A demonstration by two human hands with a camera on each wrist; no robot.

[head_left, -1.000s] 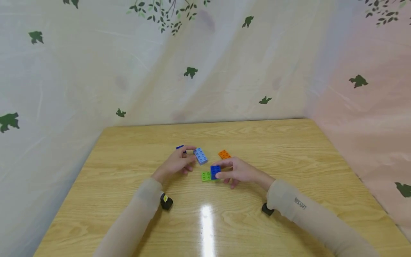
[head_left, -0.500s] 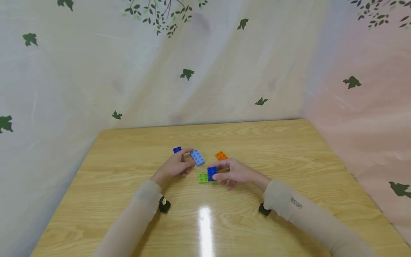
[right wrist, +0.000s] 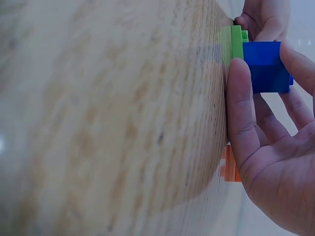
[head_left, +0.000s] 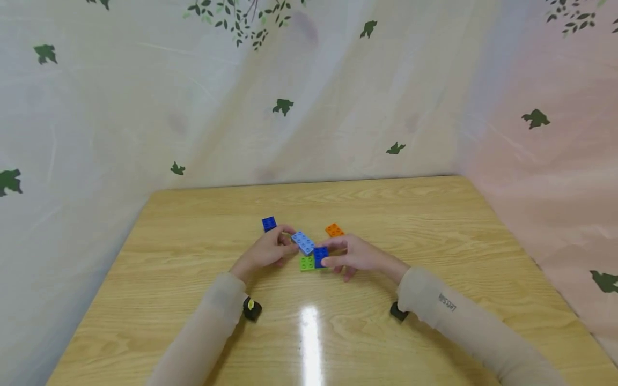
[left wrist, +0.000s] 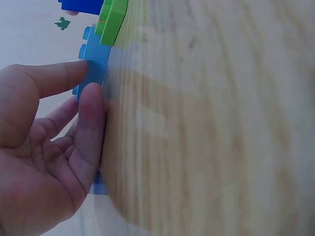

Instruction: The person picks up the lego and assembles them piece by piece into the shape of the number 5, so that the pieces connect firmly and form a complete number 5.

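In the head view my left hand [head_left: 270, 247] holds the near end of a light blue toy building brick [head_left: 303, 243] between thumb and fingers, low at the table. The left wrist view shows the thumb and a fingertip against that light blue brick [left wrist: 93, 64]. My right hand [head_left: 359, 254] pinches a dark blue brick [head_left: 321, 257], which sits on the right part of a flat lime green brick [head_left: 307, 263]. Seen from the right wrist, the thumb lies on the dark blue brick [right wrist: 267, 69], and another fingertip touches beside the green brick [right wrist: 237, 43].
A second dark blue brick [head_left: 269, 223] lies behind the left hand. Behind the right hand is an orange brick [head_left: 334, 230]. The wooden table [head_left: 217, 214] ends at a patterned cloth backdrop [head_left: 318, 134]. A black wrist camera [head_left: 252, 309] hangs at the left sleeve.
The light blue brick has moved toward the green brick along with my left hand, and its far end now lies near the dark blue brick. My right hand stays at the stack.
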